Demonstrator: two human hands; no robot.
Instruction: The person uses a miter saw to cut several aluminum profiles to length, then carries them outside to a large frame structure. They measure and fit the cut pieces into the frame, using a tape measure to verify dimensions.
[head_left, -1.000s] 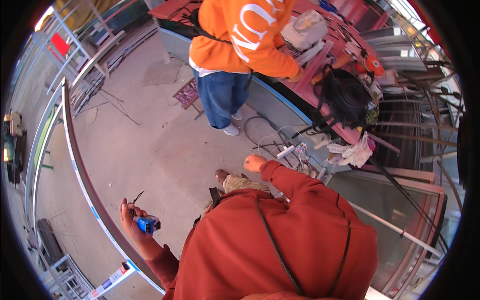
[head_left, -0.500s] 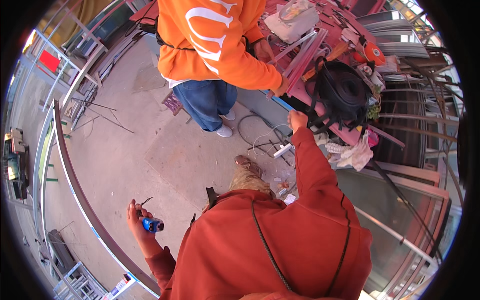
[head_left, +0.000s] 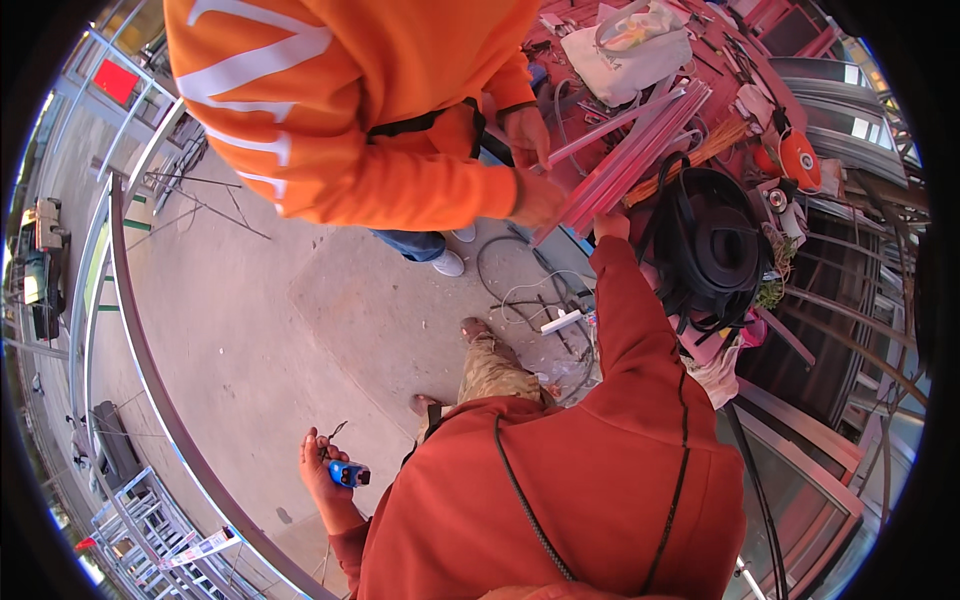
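Observation:
My left hand (head_left: pixel 320 475) is low on the left, its fingers closed round a small blue handheld device (head_left: pixel 348 474) with a dark end and a thin dark cord. My right arm stretches forward to the red-covered workbench. There my right hand (head_left: pixel 611 227) is against the lower end of a bundle of long pinkish strips (head_left: pixel 640 150); its fingers are mostly hidden. Across from me a person in an orange top (head_left: pixel 350 130) has one hand (head_left: pixel 538 198) at the same end of the strips and the other hand (head_left: pixel 527 132) just beyond.
A black bag (head_left: pixel 712 240) sits on the workbench (head_left: pixel 725 65) beside my right arm, with a pale cloth bag (head_left: pixel 625 50) farther back. Cables and a white power strip (head_left: pixel 562 321) lie on the floor below. A long metal rail (head_left: pixel 150 370) curves past on my left.
I have come closer to the bench and the other person. My right hand has moved up to the strips. The blue device remains in my left hand.

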